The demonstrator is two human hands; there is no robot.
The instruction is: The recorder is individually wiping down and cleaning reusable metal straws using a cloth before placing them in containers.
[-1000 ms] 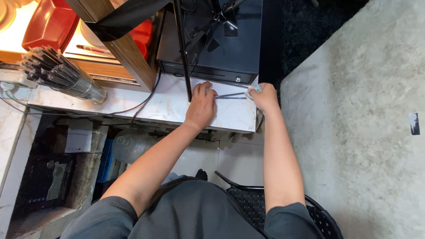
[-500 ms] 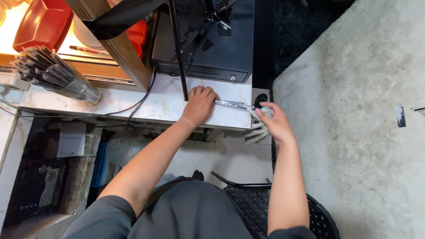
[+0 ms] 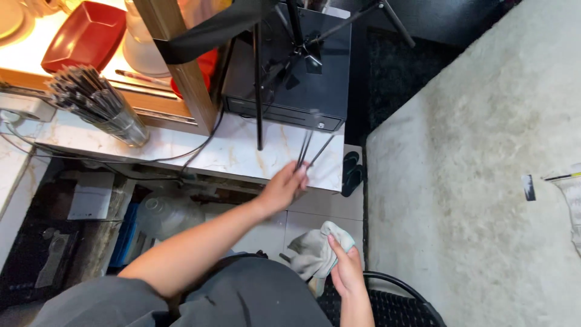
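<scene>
A marble worktop point(image 3: 200, 151) carries a black cash drawer point(image 3: 296, 79). At its front edge, the left hand point(image 3: 283, 189) grips a bundle of thin dark sticks point(image 3: 308, 148), blurred. Lower, the right hand point(image 3: 346, 271) clutches a grey cloth point(image 3: 311, 254).

Two bare hands in view: one left hand point(image 3: 283, 188), one right hand point(image 3: 346, 270).

Thin dark metal sticks point(image 3: 310, 148) pinched in the left hand: three can be made out, blurred, so the count is loose.

One crumpled grey cloth point(image 3: 311, 254), in the right hand.

One clear cylindrical holder packed with dark sticks point(image 3: 97, 103); too many and too tightly bunched to count.

One black metal cash-drawer box point(image 3: 296, 79).

One red rectangular tray point(image 3: 78, 33).

One white marble-patterned countertop point(image 3: 200, 154).

One pair of dark slippers point(image 3: 351, 172) on the floor, two pieces.

One clear plastic water jug point(image 3: 163, 215) under the counter.
</scene>
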